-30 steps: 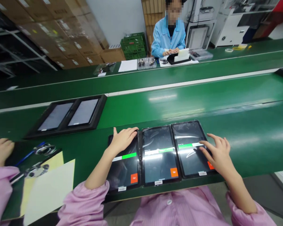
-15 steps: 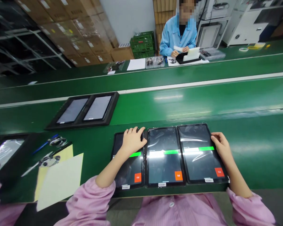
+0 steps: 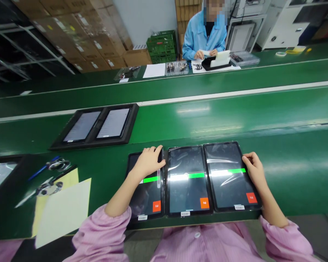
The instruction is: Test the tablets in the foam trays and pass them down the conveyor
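Barely shifted, the left hand [image 3: 148,163] and right hand [image 3: 253,168] stay apart on the outer film-wrapped, green-barred tablets [image 3: 232,193].

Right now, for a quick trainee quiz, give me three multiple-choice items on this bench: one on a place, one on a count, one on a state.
1. Where is the right hand?
A) On the sheets of paper
B) On the right edge of the rightmost tablet
C) On the middle tablet

2. How many tablets lie in the row under the hands?
A) One
B) Two
C) Three

3. What is the left hand doing?
A) Lying on the leftmost tablet
B) Holding a pen
C) Hanging below the belt

1 B: the hand covers that tablet's edge.
2 C: three screens sit side by side, each with an orange Fail button.
3 A: the hand lies across that tablet's upper right corner.
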Available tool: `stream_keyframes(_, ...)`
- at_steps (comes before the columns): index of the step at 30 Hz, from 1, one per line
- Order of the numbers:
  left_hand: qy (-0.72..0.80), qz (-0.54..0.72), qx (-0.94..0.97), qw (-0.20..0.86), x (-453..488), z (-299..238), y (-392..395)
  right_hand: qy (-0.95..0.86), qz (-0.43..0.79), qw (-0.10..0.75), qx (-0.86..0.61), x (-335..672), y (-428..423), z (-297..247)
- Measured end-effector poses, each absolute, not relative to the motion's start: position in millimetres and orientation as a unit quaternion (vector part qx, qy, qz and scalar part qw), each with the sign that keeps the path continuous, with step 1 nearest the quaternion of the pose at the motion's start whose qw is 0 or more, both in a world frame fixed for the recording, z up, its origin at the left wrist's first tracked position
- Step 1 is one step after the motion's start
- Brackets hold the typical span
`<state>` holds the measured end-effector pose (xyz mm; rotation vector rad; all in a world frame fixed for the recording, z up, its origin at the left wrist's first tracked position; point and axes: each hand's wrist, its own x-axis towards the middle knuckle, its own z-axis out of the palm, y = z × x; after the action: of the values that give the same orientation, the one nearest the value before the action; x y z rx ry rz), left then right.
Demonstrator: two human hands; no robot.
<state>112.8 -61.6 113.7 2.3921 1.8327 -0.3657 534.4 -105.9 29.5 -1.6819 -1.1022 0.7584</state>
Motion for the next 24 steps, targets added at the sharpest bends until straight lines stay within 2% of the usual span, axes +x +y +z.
stream_keyframes(24, 0.638, -0.156, 0.753, 0.022, 132, 117, -61, -0.475, 0.327, 0.487, -0.656, 531, -105, 35)
